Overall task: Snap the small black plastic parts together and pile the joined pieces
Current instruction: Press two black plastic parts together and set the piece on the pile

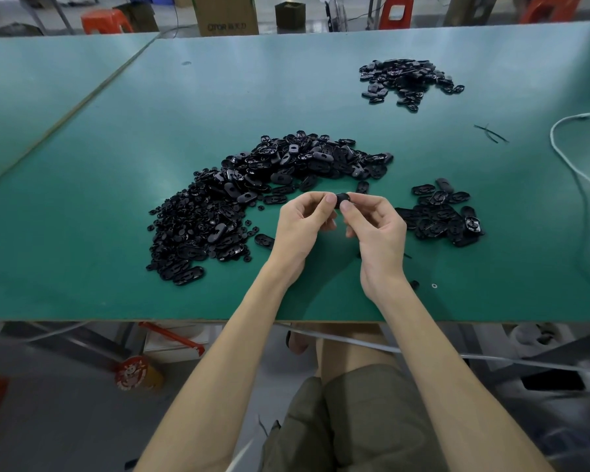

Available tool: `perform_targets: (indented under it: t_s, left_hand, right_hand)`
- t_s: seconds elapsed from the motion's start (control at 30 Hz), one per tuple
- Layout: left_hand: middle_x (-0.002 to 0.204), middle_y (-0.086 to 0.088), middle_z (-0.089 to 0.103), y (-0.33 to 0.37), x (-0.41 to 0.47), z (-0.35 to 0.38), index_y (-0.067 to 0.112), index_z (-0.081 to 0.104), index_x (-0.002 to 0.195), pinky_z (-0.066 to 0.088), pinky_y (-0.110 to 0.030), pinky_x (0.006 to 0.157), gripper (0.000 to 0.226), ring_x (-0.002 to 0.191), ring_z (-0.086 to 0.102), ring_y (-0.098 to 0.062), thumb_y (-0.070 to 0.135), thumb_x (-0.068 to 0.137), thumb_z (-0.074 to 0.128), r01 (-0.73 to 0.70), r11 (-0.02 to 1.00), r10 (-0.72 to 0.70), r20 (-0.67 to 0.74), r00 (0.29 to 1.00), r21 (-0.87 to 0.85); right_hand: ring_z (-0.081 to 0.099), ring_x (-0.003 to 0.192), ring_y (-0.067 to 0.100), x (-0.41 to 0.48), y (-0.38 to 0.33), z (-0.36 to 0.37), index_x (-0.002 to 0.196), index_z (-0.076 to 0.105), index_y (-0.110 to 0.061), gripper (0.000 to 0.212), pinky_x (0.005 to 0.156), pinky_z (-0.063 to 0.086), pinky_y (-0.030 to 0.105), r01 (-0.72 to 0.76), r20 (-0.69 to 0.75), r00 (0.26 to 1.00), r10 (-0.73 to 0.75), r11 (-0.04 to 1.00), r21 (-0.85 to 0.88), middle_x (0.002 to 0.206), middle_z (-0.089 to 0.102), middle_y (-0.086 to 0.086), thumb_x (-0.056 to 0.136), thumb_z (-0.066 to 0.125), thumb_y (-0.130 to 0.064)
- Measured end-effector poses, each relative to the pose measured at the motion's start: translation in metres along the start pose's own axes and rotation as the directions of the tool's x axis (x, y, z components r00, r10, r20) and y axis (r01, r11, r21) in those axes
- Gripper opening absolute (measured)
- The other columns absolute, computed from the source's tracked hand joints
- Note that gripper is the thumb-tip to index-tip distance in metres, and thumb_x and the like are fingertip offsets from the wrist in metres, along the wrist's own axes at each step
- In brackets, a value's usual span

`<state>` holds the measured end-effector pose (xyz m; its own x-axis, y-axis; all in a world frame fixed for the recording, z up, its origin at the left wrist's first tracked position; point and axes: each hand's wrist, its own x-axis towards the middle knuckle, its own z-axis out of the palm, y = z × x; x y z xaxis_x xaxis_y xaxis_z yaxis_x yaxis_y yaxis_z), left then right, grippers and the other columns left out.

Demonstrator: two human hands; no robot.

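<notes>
My left hand (pixel 300 226) and my right hand (pixel 377 229) meet above the green table (pixel 116 165), both pinching one small black plastic part (pixel 342 200) between thumbs and forefingers. A large curved heap of loose black parts (pixel 252 195) lies to the left and behind my hands. A smaller pile of black oval pieces (pixel 443 212) sits just right of my right hand. Another pile of black pieces (pixel 406 80) lies at the far right of the table.
A white cable (pixel 573 165) trails along the table's right side. Two thin black strips (pixel 491 132) lie near it. Cardboard boxes (pixel 225 13) and red stools (pixel 104 22) stand beyond the far edge. The near edge runs just above my knees.
</notes>
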<state>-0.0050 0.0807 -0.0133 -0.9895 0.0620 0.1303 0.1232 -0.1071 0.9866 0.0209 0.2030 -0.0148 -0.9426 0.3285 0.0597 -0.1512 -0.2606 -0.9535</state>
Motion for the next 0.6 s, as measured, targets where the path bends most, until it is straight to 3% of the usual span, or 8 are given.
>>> perform_targets:
  t_s: [0.17,0.6]
  left_hand:
    - [0.076,-0.002,0.068,-0.0005,0.0017,-0.0025,0.003,0.074,0.105,0.047,-0.026,0.068,0.017,0.067,0.059,-0.012,0.017,0.101,0.065,0.033,0.994,-0.031,0.015,0.999,-0.102]
    - [0.079,0.001,0.07,-0.0022,0.0025,-0.0057,0.005,0.076,0.107,0.046,-0.025,0.07,0.02,0.071,0.06,-0.012,0.018,0.103,0.061,0.03,0.991,-0.022,0.059,0.998,-0.129]
  right_hand:
    - [0.067,0.083,0.019,0.0,0.0003,0.0003,0.099,0.074,-0.017,0.012,0.065,0.051,0.025,-0.005,0.006,1.0,0.005,1.0,0.005,0.088,0.076,0.0,0.091,0.078,-0.009]
    - [0.067,0.07,0.008,-0.0007,-0.0011,0.001,0.094,0.074,-0.013,0.005,0.061,0.05,0.02,-0.016,0.017,1.0,0.016,1.0,0.011,0.075,0.075,-0.003,0.093,0.078,-0.014]
